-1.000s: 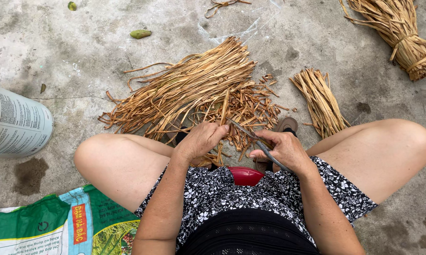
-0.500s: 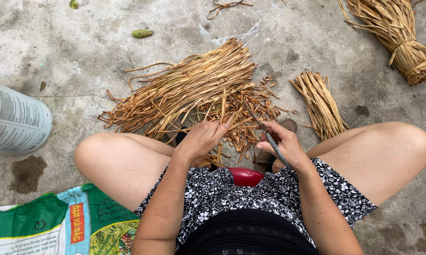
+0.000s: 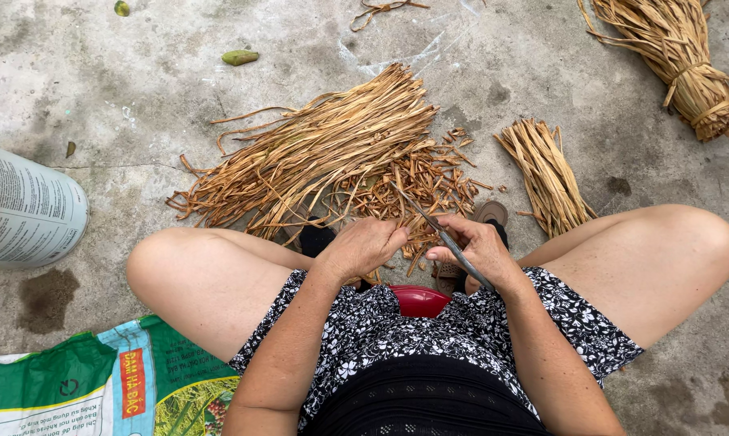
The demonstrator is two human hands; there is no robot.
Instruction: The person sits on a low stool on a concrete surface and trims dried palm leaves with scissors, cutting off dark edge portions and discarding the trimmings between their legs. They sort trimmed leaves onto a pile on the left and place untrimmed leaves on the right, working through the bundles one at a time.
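R hand (image 3: 479,252) fingers closed round a thin grey blade (image 3: 437,230), tip pointing up-left over the cut scraps (image 3: 425,182). L hand (image 3: 363,249) fingers curled shut on dry straw strips; can't tell how many. Big straw pile (image 3: 324,153) just beyond fingertips on concrete floor (image 3: 138,89). Small trimmed bundle (image 3: 546,173) right of R fingers. Red stool (image 3: 417,300) below both hands.

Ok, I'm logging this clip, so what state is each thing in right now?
left hand: closed on dried strips
right hand: gripping the knife
knife: blade pointing away, over the cut bits
loose strip pile: spread out, untied
small bundle: laid straight, untied
big bundle: tied
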